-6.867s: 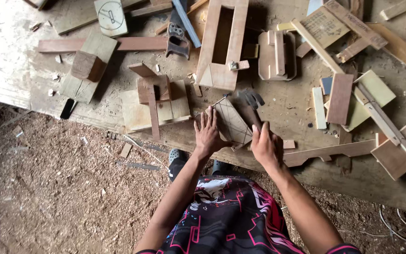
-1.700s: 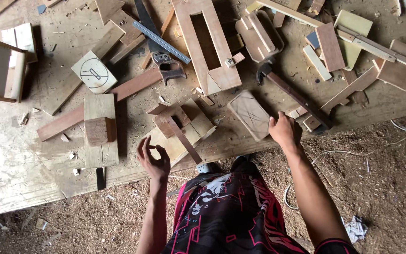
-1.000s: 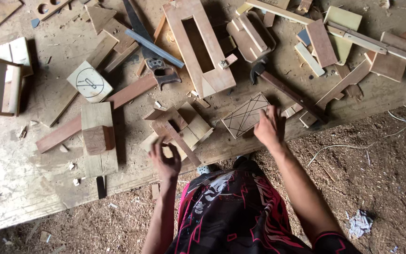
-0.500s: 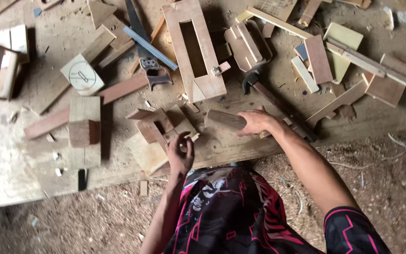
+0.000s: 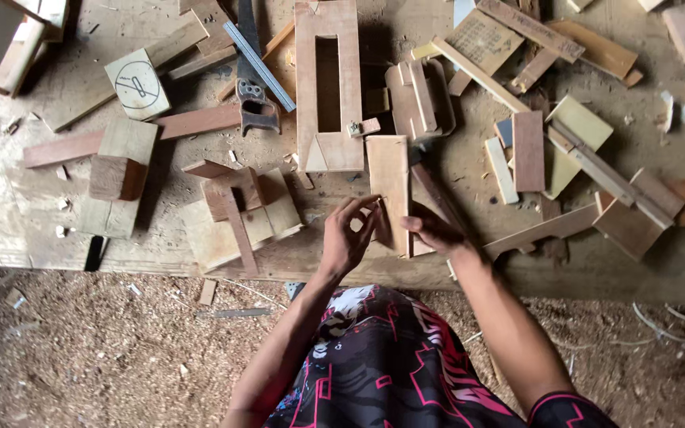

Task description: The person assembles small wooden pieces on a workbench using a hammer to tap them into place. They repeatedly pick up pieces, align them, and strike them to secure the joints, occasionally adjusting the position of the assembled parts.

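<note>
At the upper left of the frame I see a square tile point(image 5: 137, 83) with a circle drawn on it, lying on the table point(image 5: 9, 214). Right of it a long red strip point(image 5: 132, 135) runs across, with a block point(image 5: 118, 176) sitting on a pale plank. Near upper centre a saw point(image 5: 254, 87) lies beside a long frame point(image 5: 327, 85) with a slot cut through it. Below, at centre, my left hand point(image 5: 347, 240) has its fingers curled loosely, fingertips touching the near edge of a flat board point(image 5: 389, 190). My right hand point(image 5: 433, 231) grips the same board from the other side; it lies lengthwise on the table just below the frame. Further right, offcuts point(image 5: 576, 150) lie scattered. Sawdust covers the floor point(image 5: 81, 357) along the bottom.
</note>
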